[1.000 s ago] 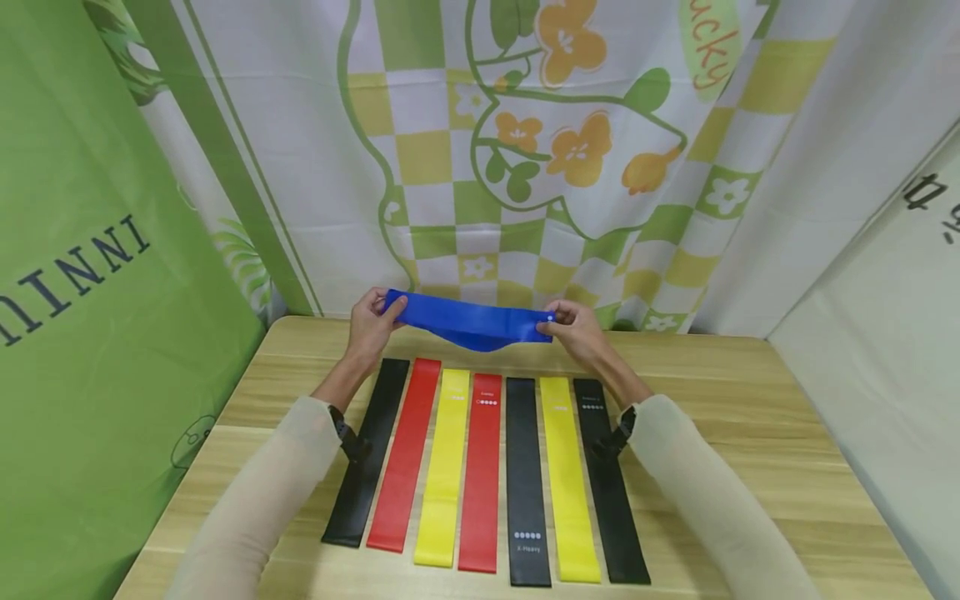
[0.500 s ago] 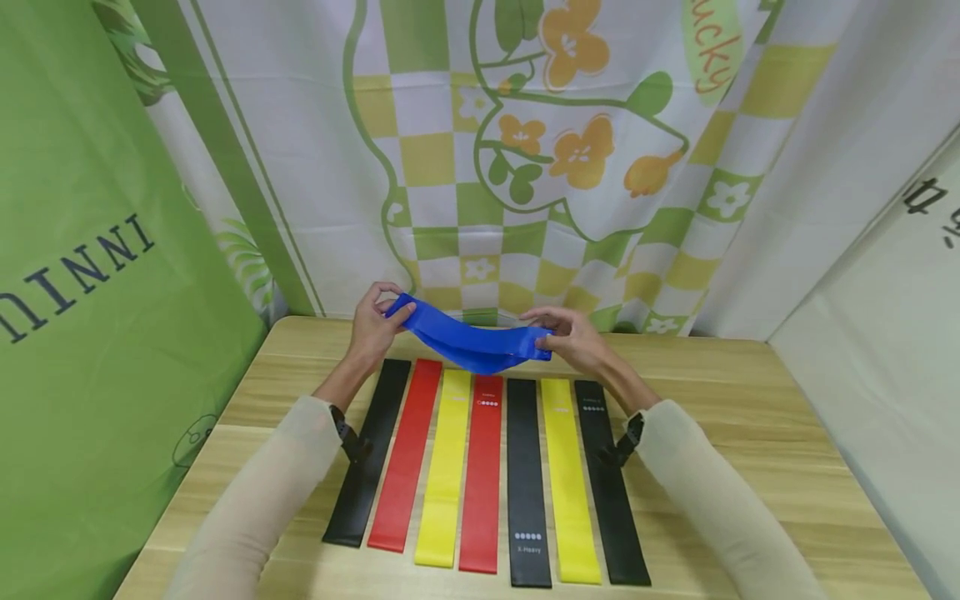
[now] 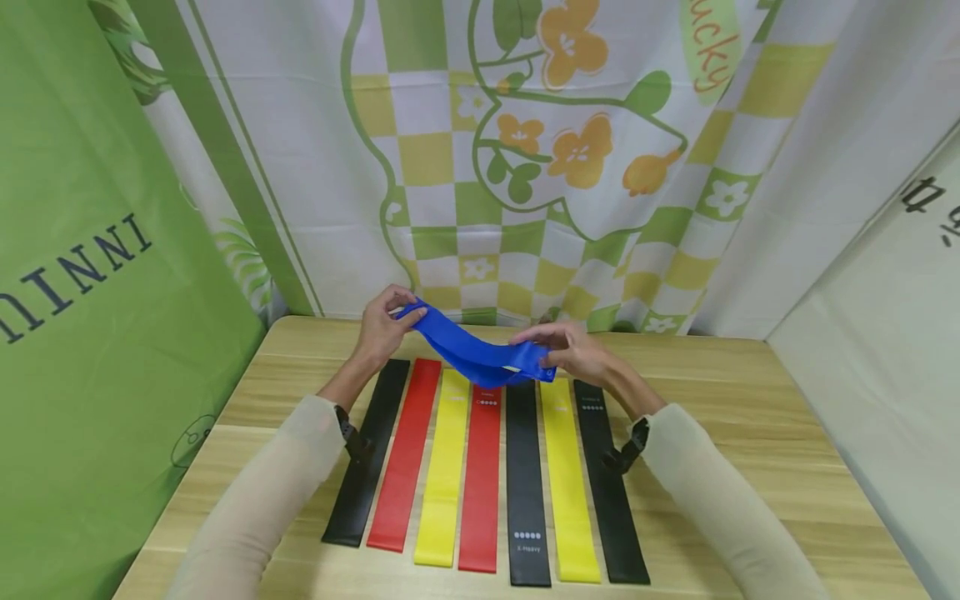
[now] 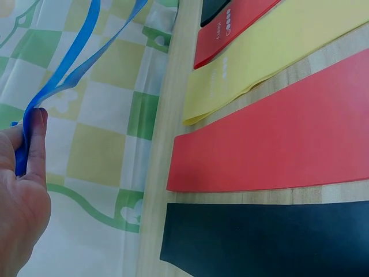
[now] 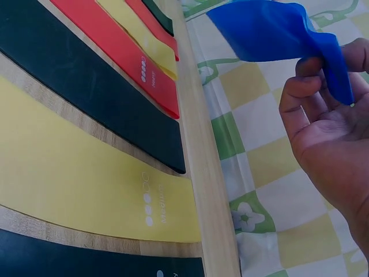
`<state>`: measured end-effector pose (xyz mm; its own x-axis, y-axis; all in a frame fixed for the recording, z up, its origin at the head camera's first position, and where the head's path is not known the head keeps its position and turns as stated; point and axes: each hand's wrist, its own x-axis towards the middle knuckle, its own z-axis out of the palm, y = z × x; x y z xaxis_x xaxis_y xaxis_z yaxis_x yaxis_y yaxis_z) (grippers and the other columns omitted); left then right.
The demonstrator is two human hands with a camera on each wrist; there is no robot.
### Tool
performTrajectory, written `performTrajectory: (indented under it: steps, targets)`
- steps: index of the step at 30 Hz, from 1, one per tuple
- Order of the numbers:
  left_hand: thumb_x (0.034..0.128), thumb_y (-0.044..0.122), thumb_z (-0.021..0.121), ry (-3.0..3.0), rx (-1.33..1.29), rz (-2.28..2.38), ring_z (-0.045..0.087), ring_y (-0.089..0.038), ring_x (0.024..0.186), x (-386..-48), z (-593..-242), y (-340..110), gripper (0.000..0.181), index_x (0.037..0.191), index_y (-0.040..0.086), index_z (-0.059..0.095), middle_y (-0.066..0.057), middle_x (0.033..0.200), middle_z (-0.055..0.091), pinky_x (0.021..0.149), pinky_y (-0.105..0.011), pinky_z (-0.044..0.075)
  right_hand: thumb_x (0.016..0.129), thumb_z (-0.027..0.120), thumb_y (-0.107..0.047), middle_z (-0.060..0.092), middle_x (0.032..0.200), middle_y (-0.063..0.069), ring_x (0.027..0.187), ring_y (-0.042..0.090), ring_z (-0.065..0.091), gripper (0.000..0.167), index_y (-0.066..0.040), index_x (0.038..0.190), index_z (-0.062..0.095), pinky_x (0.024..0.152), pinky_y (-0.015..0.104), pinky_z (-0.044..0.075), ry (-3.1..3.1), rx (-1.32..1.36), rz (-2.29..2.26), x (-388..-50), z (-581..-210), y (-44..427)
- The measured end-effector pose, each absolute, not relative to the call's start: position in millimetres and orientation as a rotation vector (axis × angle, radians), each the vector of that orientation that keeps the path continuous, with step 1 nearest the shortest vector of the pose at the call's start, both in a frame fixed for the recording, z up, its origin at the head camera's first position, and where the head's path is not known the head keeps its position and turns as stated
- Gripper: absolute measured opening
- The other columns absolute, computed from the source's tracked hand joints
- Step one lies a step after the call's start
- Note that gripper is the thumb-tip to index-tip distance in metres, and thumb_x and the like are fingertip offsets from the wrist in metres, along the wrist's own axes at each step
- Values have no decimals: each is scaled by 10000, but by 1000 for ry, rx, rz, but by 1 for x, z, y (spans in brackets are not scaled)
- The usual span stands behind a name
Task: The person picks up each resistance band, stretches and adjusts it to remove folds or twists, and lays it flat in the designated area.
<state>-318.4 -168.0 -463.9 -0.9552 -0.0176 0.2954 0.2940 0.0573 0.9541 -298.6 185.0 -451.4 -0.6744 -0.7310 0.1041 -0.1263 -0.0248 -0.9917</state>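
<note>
A blue resistance band [image 3: 468, 346] sags between the two hands above the far end of a row of bands. My left hand [image 3: 381, 327] pinches its left end between thumb and fingers, as the left wrist view also shows on the blue loop [image 4: 57, 81]. At the lower right end, my right hand [image 3: 573, 350] pinches the band with thumb and fingers; in the right wrist view the blue band [image 5: 271, 32] bends over at the grip. The loop's two layers hang slightly apart in the middle.
On the wooden table [image 3: 750, 433] several flat bands lie side by side: black [image 3: 367, 454], red [image 3: 405, 454], yellow [image 3: 441, 475], red [image 3: 480, 483], black [image 3: 528, 483], yellow [image 3: 572, 483] and black [image 3: 611, 492]. A patterned curtain [image 3: 480, 192] hangs behind the far edge.
The blue band has gone from stretched nearly level to slack and tilted. Its right end has come down with my right hand, and my left hand has shifted slightly right.
</note>
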Motion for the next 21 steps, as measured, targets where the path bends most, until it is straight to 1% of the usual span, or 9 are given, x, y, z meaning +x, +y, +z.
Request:
performTrajectory:
  steps: [6, 8, 12, 14, 16, 18, 21]
  targets:
    - [959, -22, 754, -2167, -271, -1949, 732, -123, 814, -317, -466, -169, 251, 1123, -41, 564, -316, 1203, 697, 701, -217, 626, 881, 589, 165, 715, 1235, 128, 905, 188, 693, 442, 170, 1322, 616, 734, 270, 619, 1861, -892, -1713, -295, -450, 184]
    - [966, -12, 751, -2175, -282, -1946, 736, -132, 822, -316, -466, -169, 241, 1111, -34, 559, -312, 1207, 700, 707, -221, 627, 877, 629, 141, 729, 1190, 123, 893, 183, 709, 433, 173, 1309, 618, 741, 282, 631, 1875, -876, -1719, -294, -448, 184]
    - [963, 3, 762, -2174, -305, -1953, 734, -165, 850, -315, -465, -168, 241, 1093, -61, 569, -312, 1204, 699, 719, -218, 625, 884, 679, 100, 747, 1099, 114, 848, 186, 733, 399, 170, 1275, 633, 734, 302, 643, 1915, -858, -1724, -291, -444, 183]
    - [960, 7, 768, -2171, -312, -1964, 727, -177, 888, -315, -464, -167, 222, 1079, -69, 596, -304, 1192, 698, 724, -217, 625, 895, 699, 81, 748, 1050, 104, 826, 181, 732, 369, 159, 1253, 649, 731, 301, 642, 1946, -847, -1722, -290, -443, 182]
    - [957, 7, 771, -2170, -318, -1978, 718, -169, 934, -315, -464, -167, 179, 1064, -75, 654, -293, 1184, 695, 741, -215, 624, 910, 720, 53, 744, 1017, 94, 813, 173, 722, 328, 135, 1224, 674, 733, 292, 636, 1990, -827, -1722, -288, -442, 181]
    - [957, 20, 776, -2177, -318, -1980, 719, -152, 935, -315, -464, -166, 169, 1075, -87, 720, -283, 1187, 701, 748, -214, 625, 929, 739, 18, 737, 988, 83, 811, 167, 703, 274, 100, 1188, 703, 737, 279, 627, 2037, -805, -1724, -287, -441, 180]
    - [963, 55, 781, -2200, -314, -1970, 730, -125, 912, -315, -465, -166, 224, 1123, -102, 767, -272, 1227, 709, 761, -212, 624, 941, 766, -33, 739, 960, 61, 813, 160, 674, 212, 40, 1138, 740, 738, 256, 602, 2116, -763, -1730, -285, -440, 178]
